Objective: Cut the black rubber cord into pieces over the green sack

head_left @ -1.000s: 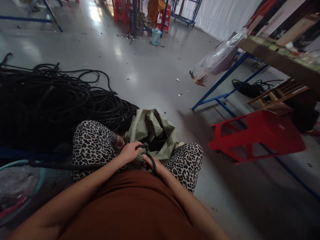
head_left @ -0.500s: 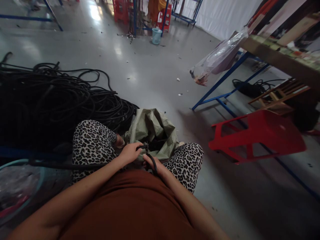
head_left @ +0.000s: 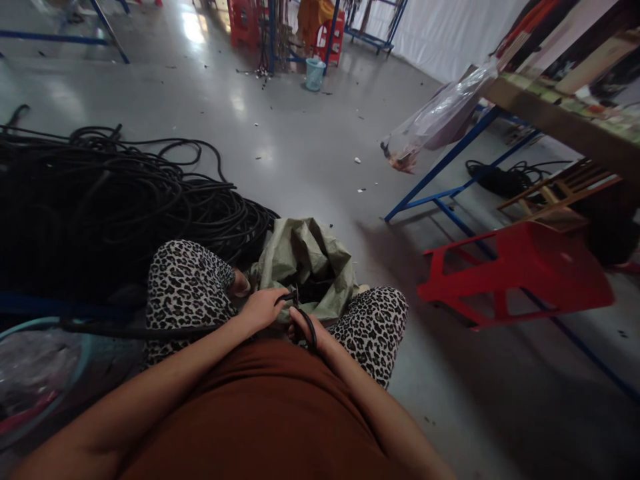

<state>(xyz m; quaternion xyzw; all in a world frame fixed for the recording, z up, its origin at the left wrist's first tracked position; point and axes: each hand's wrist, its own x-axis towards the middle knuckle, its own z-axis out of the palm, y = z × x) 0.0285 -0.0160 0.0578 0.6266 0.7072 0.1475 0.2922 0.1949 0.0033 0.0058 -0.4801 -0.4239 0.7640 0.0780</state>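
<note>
My left hand (head_left: 263, 309) is closed on a black cord (head_left: 287, 297), whose end points toward my right hand. Closed round the black loop handles of scissors (head_left: 311, 328) is my right hand (head_left: 301, 326), close beside the left. The small blades meet the cord's end between the hands. Just beyond them a greenish woven sack (head_left: 327, 250) stands with its mouth wide, dark inside. A long black cord (head_left: 145, 331) runs from the left, over my knee and under my left forearm.
A big heap of black cords (head_left: 165, 187) lies at the left, beside a light-blue basket (head_left: 83, 357) with plastic bags. To the right are a tipped red stool (head_left: 540, 267) and a blue-legged table (head_left: 560, 113).
The view has shifted very slightly. Both hands keep nearly the same place, and the scissors' handles look turned a little and closer together.
</note>
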